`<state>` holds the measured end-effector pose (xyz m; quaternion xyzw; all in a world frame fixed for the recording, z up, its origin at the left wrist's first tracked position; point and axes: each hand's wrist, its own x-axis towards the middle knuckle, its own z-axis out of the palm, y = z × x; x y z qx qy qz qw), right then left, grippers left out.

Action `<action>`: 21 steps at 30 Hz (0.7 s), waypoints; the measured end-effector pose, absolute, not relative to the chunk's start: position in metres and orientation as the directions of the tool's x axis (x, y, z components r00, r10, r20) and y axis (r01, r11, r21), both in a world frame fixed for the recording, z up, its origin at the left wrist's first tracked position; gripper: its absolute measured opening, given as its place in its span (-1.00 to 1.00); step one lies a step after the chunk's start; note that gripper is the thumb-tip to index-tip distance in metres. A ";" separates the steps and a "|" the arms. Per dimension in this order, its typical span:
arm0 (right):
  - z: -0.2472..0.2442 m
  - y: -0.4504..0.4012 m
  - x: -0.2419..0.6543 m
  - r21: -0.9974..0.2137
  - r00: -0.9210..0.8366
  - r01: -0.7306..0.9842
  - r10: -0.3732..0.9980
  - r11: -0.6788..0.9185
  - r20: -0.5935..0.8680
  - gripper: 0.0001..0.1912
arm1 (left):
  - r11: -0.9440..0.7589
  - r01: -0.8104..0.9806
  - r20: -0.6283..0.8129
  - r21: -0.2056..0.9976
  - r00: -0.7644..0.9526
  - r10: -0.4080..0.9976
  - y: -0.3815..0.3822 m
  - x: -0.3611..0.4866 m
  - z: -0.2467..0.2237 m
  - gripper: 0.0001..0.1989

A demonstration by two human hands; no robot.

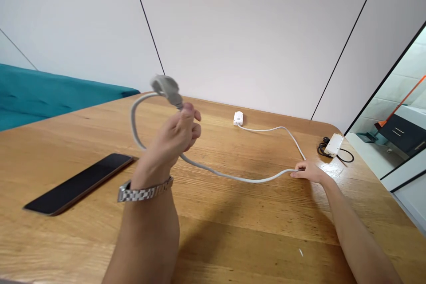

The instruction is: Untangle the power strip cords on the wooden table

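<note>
Two grips on one grey cable (233,176): left hand (176,135) pinches it below the raised plug (166,86), right hand (308,171) pins it to the desk (233,239); coiling likely, next loop needs slack.

Bright, even light; soft shadows on the table (233,230); raised plug (166,86) motion-blurred.
</note>
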<state>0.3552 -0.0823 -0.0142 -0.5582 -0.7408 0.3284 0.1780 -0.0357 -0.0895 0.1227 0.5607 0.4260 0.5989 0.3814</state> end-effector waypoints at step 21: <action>0.014 -0.083 0.307 -0.813 0.315 0.577 0.940 -0.079 0.133 -0.49 | -0.352 -0.188 0.378 0.917 0.693 0.614 -0.116 0.054 0.107 -0.44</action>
